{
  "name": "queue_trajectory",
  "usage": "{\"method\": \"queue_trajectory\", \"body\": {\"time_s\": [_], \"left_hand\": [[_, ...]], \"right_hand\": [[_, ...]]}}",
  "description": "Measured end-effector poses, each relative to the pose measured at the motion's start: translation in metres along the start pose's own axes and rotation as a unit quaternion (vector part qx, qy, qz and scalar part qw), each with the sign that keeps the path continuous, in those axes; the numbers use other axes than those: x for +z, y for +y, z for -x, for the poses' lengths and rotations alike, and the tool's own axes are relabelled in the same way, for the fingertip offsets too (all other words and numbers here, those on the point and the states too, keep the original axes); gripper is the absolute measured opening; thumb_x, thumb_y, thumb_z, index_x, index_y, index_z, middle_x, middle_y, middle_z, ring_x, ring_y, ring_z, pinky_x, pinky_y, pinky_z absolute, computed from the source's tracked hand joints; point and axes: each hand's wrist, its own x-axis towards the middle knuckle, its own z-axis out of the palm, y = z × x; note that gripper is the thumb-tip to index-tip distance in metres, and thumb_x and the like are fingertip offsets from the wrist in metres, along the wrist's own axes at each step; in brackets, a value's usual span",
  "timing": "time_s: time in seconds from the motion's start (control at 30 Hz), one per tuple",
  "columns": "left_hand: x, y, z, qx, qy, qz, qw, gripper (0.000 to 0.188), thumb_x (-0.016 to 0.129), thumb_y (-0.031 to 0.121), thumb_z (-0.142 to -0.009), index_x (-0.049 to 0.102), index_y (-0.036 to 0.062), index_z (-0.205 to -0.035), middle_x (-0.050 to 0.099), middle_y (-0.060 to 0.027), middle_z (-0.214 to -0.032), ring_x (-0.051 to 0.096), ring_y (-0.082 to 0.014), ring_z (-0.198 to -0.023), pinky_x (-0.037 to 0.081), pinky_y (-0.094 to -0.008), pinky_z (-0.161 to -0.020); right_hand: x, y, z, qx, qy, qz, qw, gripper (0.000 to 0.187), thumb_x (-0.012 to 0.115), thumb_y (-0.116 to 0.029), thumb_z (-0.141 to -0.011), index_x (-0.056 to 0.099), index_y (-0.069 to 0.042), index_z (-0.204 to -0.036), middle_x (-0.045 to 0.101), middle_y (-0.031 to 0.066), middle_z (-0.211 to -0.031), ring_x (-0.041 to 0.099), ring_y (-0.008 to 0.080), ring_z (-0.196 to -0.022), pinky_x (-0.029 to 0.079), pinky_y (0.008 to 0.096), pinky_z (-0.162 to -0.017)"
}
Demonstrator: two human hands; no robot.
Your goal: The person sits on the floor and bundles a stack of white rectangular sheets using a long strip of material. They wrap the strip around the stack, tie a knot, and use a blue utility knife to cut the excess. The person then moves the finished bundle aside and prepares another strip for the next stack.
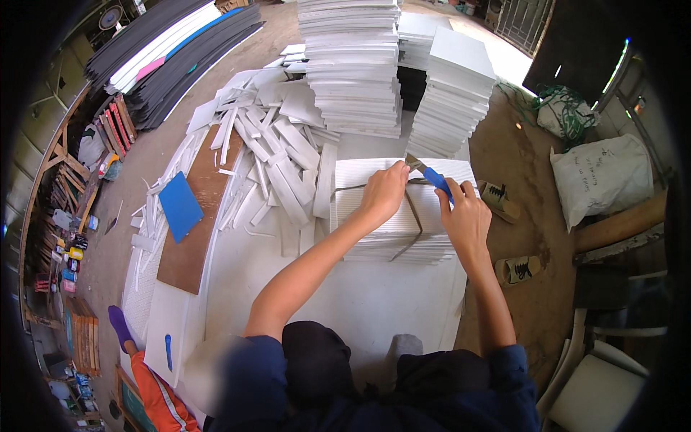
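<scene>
A stack of white ribbed plastic sheets (pixel 367 229) lies before me, with a thin dark strap (pixel 415 213) crossing its top and running down its near side. My right hand (pixel 466 216) is closed around the blue handle of a utility knife (pixel 436 179), whose blade points to the upper left. Just left of the blade, over the top of the stack, my left hand (pixel 385 193) is closed, fingertips close to the blade and the strap. Whatever it pinches is hidden by the fingers.
Tall stacks of white sheets (pixel 353 68) stand beyond. Loose white offcuts (pixel 277 155), a brown board (pixel 188 248) and a blue sheet (pixel 180 206) lie left. Shoes (pixel 517 271) and a white sack (pixel 603 176) sit right. Another person's orange-clad leg (pixel 160 392) shows lower left, near another blue knife (pixel 168 351).
</scene>
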Motion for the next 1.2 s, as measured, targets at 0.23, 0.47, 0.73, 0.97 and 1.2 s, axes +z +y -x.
{"method": "queue_trajectory", "body": {"time_s": [0.23, 0.47, 0.73, 0.97, 1.2], "left_hand": [[-0.002, -0.003, 0.006, 0.011, -0.016, -0.031, 0.999, 0.031, 0.035, 0.025, -0.092, 0.049, 0.0013, -0.079, 0.057, -0.0159, -0.068, 0.054, -0.036, -0.067, 0.04, -0.0431, -0.061], [0.001, -0.001, 0.007, -0.017, 0.019, 0.051, 0.998, 0.029, 0.037, 0.029, -0.092, 0.048, 0.0032, -0.097, 0.055, -0.0138, -0.064, 0.055, -0.0304, -0.062, 0.041, -0.0395, -0.06], [-0.065, -0.057, 0.013, -0.09, 0.113, 0.036, 0.989, 0.039, 0.042, 0.031, -0.09, 0.042, 0.0033, -0.117, 0.058, -0.0149, -0.074, 0.058, -0.0315, -0.079, 0.044, -0.0363, -0.073], [-0.097, -0.018, 0.068, 0.012, 0.104, 0.245, 0.964, 0.036, 0.05, 0.029, -0.087, 0.051, 0.0016, -0.111, 0.058, -0.007, -0.091, 0.051, -0.0161, -0.093, 0.038, -0.0277, -0.082], [-0.083, -0.032, 0.085, -0.058, -0.029, 0.393, 0.917, 0.029, 0.055, 0.026, -0.084, 0.061, 0.0011, -0.097, 0.058, -0.0001, -0.083, 0.048, -0.007, -0.073, 0.04, -0.0228, -0.07]], "right_hand": [[0.012, 0.0, -0.005, 0.016, -0.018, 0.044, 0.999, 0.02, 0.055, -0.027, -0.081, 0.058, -0.008, -0.087, 0.054, 0.0079, -0.071, 0.056, 0.026, -0.048, 0.045, 0.0345, -0.044], [0.003, 0.049, -0.031, 0.16, -0.041, -0.118, 0.979, 0.033, 0.043, -0.032, -0.088, 0.058, -0.003, -0.092, 0.054, 0.0094, -0.063, 0.055, 0.0261, -0.048, 0.042, 0.0343, -0.045], [-0.021, 0.011, -0.008, 0.335, -0.216, -0.624, 0.672, 0.044, 0.04, -0.039, -0.091, 0.055, 0.002, -0.091, 0.038, -0.0015, -0.053, 0.042, 0.0096, -0.041, 0.031, 0.0222, -0.04], [-0.029, -0.057, -0.006, 0.296, -0.295, -0.661, 0.623, 0.044, 0.048, -0.042, -0.087, 0.056, 0.0, -0.073, 0.037, -0.0004, -0.043, 0.036, 0.0079, -0.037, 0.029, 0.0222, -0.039], [-0.016, -0.094, 0.007, 0.239, -0.381, -0.622, 0.641, 0.041, 0.047, -0.039, -0.088, 0.057, -0.002, -0.074, 0.039, -0.0012, -0.043, 0.037, 0.0067, -0.037, 0.029, 0.022, -0.038]]}}
